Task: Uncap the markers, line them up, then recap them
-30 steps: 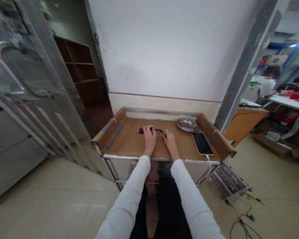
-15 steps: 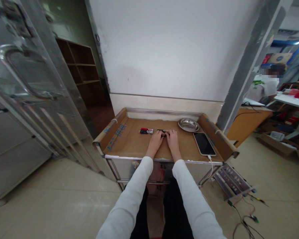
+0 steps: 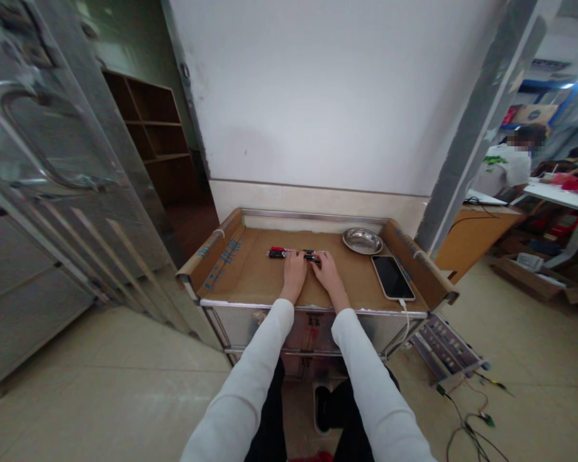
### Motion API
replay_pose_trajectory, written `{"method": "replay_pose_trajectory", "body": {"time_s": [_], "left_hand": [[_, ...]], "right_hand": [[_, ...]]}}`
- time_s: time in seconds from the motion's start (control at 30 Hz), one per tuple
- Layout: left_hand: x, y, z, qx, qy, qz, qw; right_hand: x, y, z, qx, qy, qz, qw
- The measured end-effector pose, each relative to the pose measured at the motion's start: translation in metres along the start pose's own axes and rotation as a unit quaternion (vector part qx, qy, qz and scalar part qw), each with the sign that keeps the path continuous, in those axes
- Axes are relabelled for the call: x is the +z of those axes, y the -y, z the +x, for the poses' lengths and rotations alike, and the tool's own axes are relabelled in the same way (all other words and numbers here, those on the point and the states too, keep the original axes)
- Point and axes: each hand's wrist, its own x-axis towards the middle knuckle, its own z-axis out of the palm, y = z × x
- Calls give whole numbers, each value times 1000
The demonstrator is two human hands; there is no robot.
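Note:
Red and black items (image 3: pixel 277 252) lie side by side on the brown cardboard lining of the cart top. My left hand (image 3: pixel 295 269) is at their right end, fingers bent and close together; what they grip, if anything, is too small to tell. Dark slim items (image 3: pixel 313 256) lie between my two hands. My right hand (image 3: pixel 327 269) touches these from the right with curled fingers, and its hold cannot be made out.
A round metal dish (image 3: pixel 363 240) sits at the back right of the cart (image 3: pixel 250 303). Before it lies a phone (image 3: pixel 392 277) with a white cable. Raised cardboard sides border the surface. A device (image 3: pixel 447 350) with wires stands on the floor at right. A person sits far right.
My left hand has shifted slightly left, onto the right end of the red and black items. The gap between my hands is wider, and more of the dark items shows. The view has moved slightly.

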Motion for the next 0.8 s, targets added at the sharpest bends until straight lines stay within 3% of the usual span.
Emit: {"method": "replay_pose_trajectory", "body": {"time_s": [0.5,0.8], "left_hand": [[-2,-9,-3,51,40,40,997],[-3,-9,-5,35,5,10,999]], "right_hand": [[-5,0,-1,-11,17,-90,996],[-9,7,-1,67,-61,-106,990]]}}
